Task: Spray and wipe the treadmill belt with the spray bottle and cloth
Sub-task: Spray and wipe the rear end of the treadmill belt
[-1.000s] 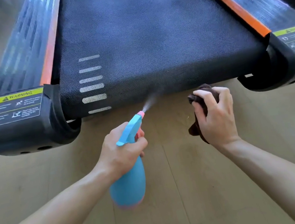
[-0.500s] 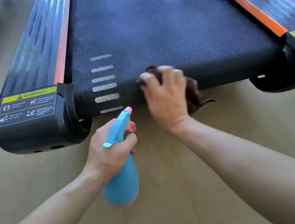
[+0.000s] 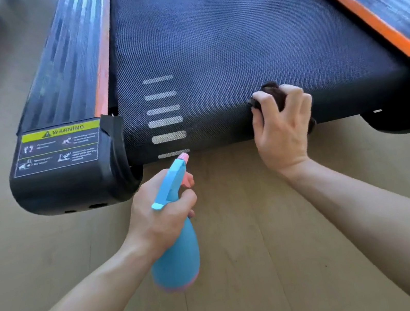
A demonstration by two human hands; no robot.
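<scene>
Left hand [image 3: 159,212], from my head cam, is wrapped round the neck of the light blue plastic spray bottle [image 3: 177,257], holding it over the pale wooden floor [image 3: 238,231]. Its pink nozzle points at the near edge of the black textured treadmill belt [image 3: 222,57], right by the white stripes [image 3: 165,121]. Right hand [image 3: 281,131] has its fingers curled over a bunched dark brown cloth [image 3: 273,95], pressing it onto the belt's near edge, right of centre.
</scene>
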